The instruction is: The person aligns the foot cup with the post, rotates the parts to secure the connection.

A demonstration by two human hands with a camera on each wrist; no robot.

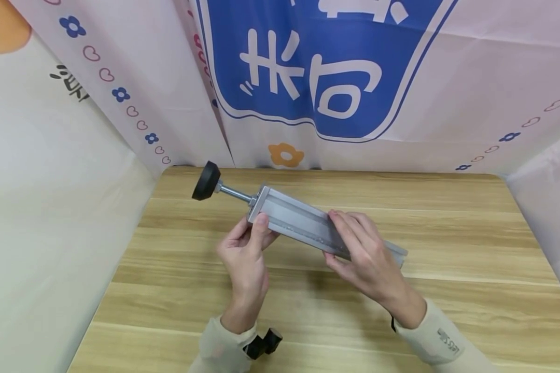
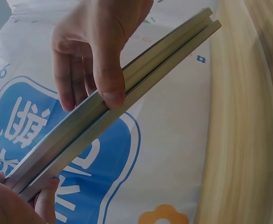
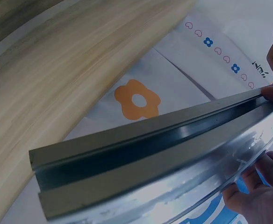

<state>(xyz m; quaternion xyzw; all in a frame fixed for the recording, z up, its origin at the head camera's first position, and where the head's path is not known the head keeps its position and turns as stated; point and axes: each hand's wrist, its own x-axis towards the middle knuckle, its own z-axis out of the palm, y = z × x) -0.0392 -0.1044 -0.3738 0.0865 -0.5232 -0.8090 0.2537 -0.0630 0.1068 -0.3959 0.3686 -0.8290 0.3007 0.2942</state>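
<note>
Both hands hold a silver aluminium profile leg (image 1: 298,215) tilted above the wooden table. From its far left end plate a threaded rod (image 1: 235,194) sticks out, tipped with a round black foot (image 1: 206,181). My left hand (image 1: 246,259) grips the profile close to that end plate, thumb on the upper face. My right hand (image 1: 366,256) pinches it across its width toward the other end, thumb along the near edge. A long groove along the profile (image 2: 141,81) shows in the left wrist view. In the right wrist view the profile's slotted end (image 3: 43,186) is nearest.
The wood-grain table (image 1: 168,290) lies beneath the hands. Behind it hangs a printed cloth (image 1: 471,103) with a blue sign and flowers, and pale cloth (image 1: 42,207) hangs at the left. A black strap camera (image 1: 263,343) sits on the left wrist.
</note>
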